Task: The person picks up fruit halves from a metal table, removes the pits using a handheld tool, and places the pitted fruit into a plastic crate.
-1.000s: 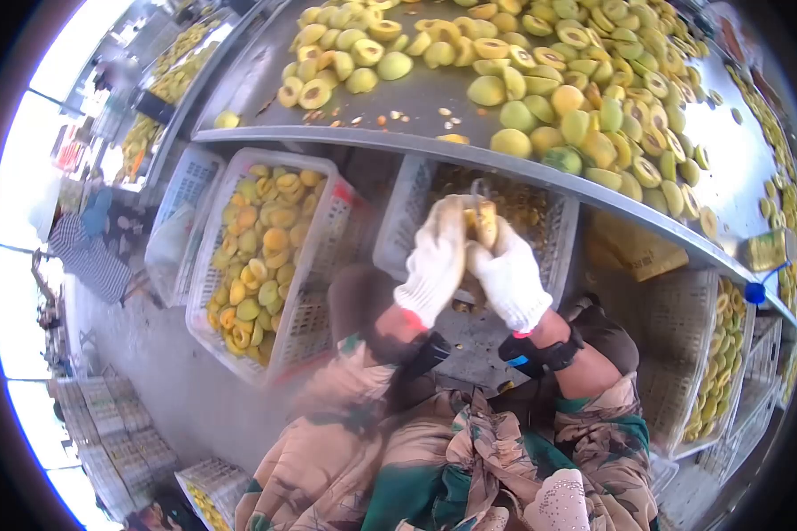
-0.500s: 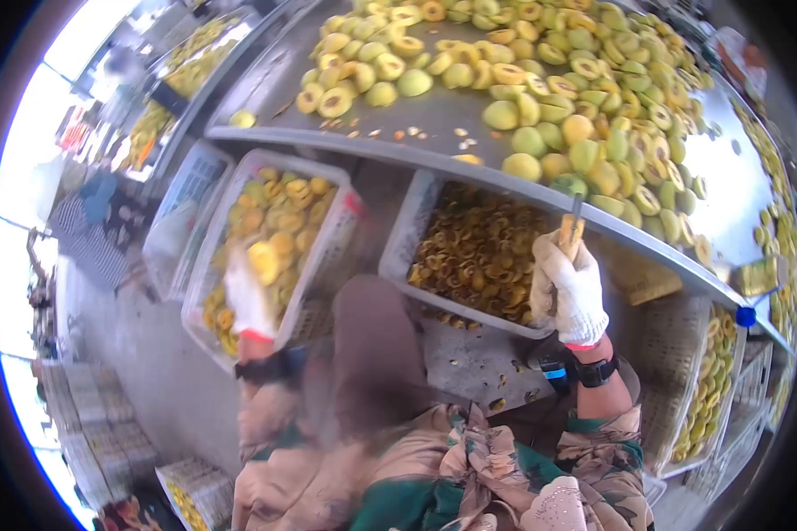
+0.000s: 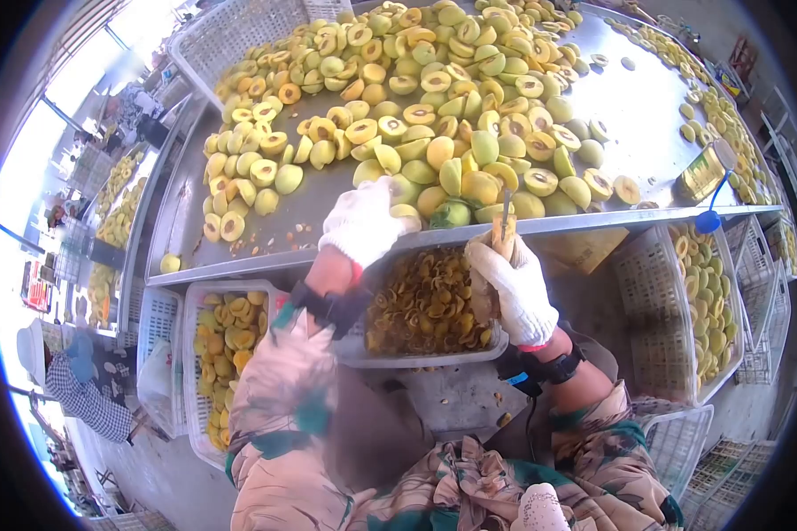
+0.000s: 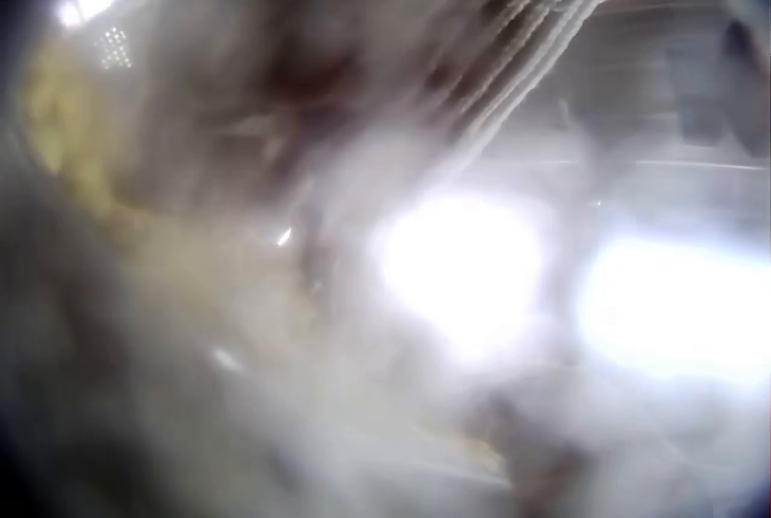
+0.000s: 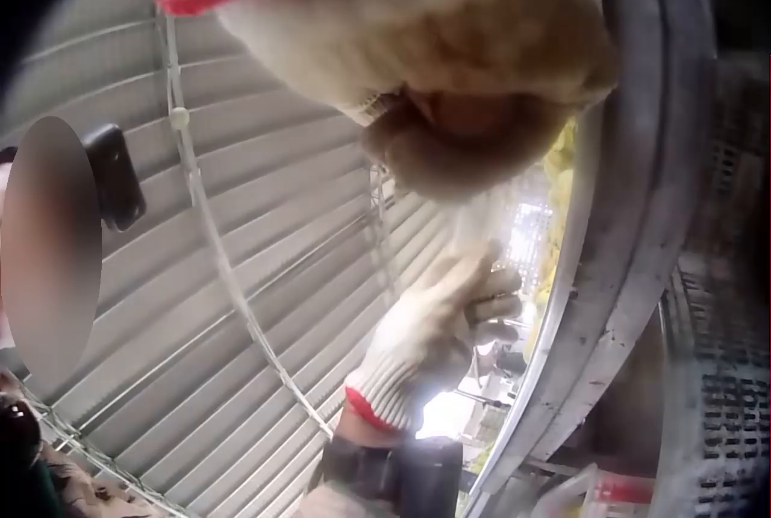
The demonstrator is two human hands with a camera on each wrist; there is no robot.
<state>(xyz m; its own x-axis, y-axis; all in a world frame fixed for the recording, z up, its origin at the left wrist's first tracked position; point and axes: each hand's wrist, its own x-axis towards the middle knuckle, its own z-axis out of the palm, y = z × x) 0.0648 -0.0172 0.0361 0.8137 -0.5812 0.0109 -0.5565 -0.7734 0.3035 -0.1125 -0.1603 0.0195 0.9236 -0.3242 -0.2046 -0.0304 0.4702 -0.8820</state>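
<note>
In the head view, the left hand (image 3: 360, 221) is the nearer one to the fruit: it reaches over the near edge of the metal table (image 3: 266, 264). A piece of fruit (image 3: 406, 218) lies just right of its glove, with the heap of fruit halves (image 3: 361, 132) spreading to the far side and to the right. Whether the left fingers pinch that piece or only sit beside it, I cannot tell.

The right hand (image 3: 515, 288) is right of the left hand and on the near side of the table edge, its fingers curled round the handle of a tool (image 3: 503, 232). The tool's long axis runs up out of the fist toward the heap, narrow metal end leading. Below and between the hands, a crate of brownish pieces (image 3: 425, 305) sits on the near side of the table.

The left wrist view is mostly blur; a ribbed, red-edged cuff (image 4: 530, 36) shows at the top, but the fingers and any fruit in them cannot be made out.

The right wrist view adds what the head view hides: the curled underside of the right glove, close up, and beyond it the left glove with fingers bent and partly spread. The ribbed roof (image 5: 265, 229) shows behind; the tool cannot be made out here.
</note>
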